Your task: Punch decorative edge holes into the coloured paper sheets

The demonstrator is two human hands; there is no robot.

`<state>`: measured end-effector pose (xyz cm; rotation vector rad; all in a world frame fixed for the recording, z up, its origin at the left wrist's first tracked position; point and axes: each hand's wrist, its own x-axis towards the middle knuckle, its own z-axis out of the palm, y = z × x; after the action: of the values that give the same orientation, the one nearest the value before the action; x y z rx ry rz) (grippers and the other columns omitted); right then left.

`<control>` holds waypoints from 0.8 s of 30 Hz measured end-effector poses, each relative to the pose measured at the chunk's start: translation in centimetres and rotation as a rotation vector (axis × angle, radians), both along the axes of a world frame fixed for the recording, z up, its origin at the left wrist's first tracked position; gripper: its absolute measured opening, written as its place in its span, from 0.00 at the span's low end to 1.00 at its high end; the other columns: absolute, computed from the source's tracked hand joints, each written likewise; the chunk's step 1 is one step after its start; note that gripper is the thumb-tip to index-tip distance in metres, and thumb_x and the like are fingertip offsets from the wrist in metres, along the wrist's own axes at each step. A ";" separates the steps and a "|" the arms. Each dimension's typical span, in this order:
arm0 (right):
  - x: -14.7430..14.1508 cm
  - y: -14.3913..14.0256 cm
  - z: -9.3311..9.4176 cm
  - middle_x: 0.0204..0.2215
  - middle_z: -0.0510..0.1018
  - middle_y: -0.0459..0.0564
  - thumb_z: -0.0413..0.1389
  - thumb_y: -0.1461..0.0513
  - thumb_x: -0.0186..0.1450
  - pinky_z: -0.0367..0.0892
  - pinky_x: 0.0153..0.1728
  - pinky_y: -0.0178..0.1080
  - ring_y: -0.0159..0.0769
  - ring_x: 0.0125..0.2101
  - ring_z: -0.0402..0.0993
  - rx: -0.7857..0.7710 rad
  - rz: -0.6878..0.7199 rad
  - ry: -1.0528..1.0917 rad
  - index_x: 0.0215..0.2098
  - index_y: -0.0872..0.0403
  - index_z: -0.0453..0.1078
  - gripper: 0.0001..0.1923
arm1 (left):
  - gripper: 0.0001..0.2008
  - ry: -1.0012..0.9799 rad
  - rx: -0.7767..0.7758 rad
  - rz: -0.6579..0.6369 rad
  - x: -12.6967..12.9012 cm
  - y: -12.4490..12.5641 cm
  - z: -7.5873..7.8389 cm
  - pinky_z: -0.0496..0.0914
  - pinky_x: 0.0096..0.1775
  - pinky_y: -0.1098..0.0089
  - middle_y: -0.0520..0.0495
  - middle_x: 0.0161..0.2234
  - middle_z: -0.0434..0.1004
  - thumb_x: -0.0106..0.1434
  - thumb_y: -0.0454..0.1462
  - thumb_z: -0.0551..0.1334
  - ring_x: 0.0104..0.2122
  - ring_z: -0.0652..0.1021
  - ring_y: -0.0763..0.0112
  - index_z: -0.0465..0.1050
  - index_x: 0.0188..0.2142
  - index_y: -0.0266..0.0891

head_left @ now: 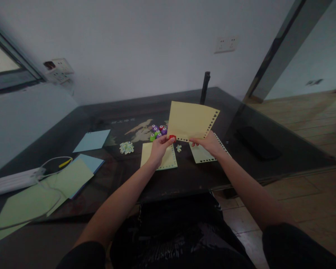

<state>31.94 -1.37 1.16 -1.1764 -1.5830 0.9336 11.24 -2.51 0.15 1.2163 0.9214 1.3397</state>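
Observation:
My left hand (158,148) is closed on a small red craft punch (172,137) at the lower edge of a pale yellow sheet (193,118). Shapes are cut along that sheet's bottom and right edges. My right hand (210,145) grips its lower right part, keeping it raised over the table. Below my left hand lies a stack of yellow paper (148,155) with a punched border. Under my right hand rests a pale sheet (203,155), also punched. Several coloured craft punches (157,132) cluster behind my left hand. Paper cut-outs form a larger pile (126,148) and a smaller one (179,148).
Blue sheets (92,140) and light green sheets (33,201) lie at the left, near a white power strip (15,181) with a cord. A black upright post (205,87) stands at the back. A dark flat object (257,142) lies at the right.

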 end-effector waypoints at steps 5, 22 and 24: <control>-0.1 -0.1 0.1 0.19 0.76 0.52 0.62 0.57 0.52 0.69 0.28 0.40 0.37 0.22 0.72 -0.014 -0.011 -0.001 0.21 0.57 0.70 0.11 | 0.13 -0.002 0.001 -0.002 0.0 0.1 0.0 0.67 0.47 0.63 0.45 0.37 0.81 0.51 0.40 0.69 0.38 0.78 0.65 0.78 0.35 0.36; 0.2 0.3 0.1 0.26 0.80 0.54 0.63 0.56 0.52 0.73 0.30 0.44 0.40 0.25 0.76 -0.064 0.028 0.094 0.31 0.58 0.74 0.14 | 0.14 -0.003 0.019 -0.005 0.2 0.9 -0.9 0.67 0.47 0.62 0.44 0.38 0.81 0.50 0.41 0.69 0.39 0.78 0.63 0.79 0.35 0.36; 0.1 0.3 0.1 0.28 0.80 0.55 0.63 0.56 0.52 0.73 0.30 0.43 0.41 0.27 0.77 -0.064 0.020 0.091 0.33 0.58 0.75 0.14 | 0.15 -0.005 0.015 0.007 0.3 1.0 -1.0 0.67 0.48 0.62 0.43 0.38 0.81 0.49 0.41 0.70 0.39 0.78 0.63 0.79 0.35 0.36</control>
<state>32.06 -1.05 1.24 -1.1474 -1.5048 1.0430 11.50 -1.47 -0.87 1.2218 0.9145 1.3559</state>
